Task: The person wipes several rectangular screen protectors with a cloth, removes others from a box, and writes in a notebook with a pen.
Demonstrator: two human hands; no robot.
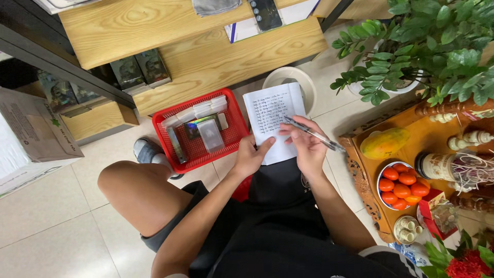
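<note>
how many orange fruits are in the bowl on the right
8 show in the white bowl on the carved wooden tray: orange fruits piled together, right of the right hand holding the pen. More may lie hidden underneath.

A large grey-and-white cardboard box point(28, 136) stands at the far left. Dark, glossy rectangular packages point(140, 69) lie under the wooden shelf, left of centre, with more point(64, 92) further left. Small clear and colourful packets point(203, 128) fill the red basket point(170, 154). A dark screen-like slab, possibly a phone point(265, 14), rests far, top centre.
</note>
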